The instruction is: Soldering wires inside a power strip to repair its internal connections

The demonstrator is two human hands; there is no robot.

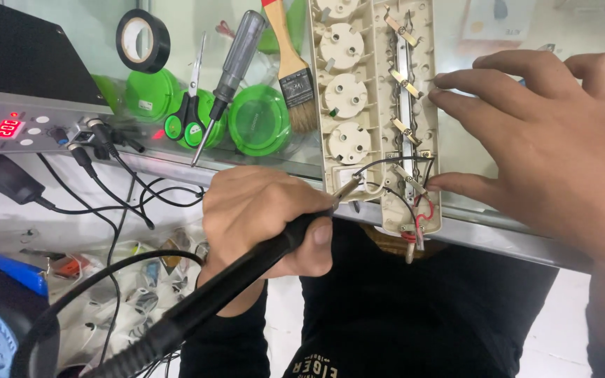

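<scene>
Opened power strip under soldering
Left hand (264, 213) clamps black soldering iron (246, 269); right hand (547, 140), fingers spread, steadies beige plastic power strip (376, 105), apparently four round sockets.

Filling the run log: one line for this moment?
left hand: grips soldering iron | right hand: steadies open power strip | tip at wires

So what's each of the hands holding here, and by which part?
The left hand grips the soldering iron by its black handle, tip at the opened power strip. The right hand holds nothing; its fingertips press on the strip's inner half.
</scene>
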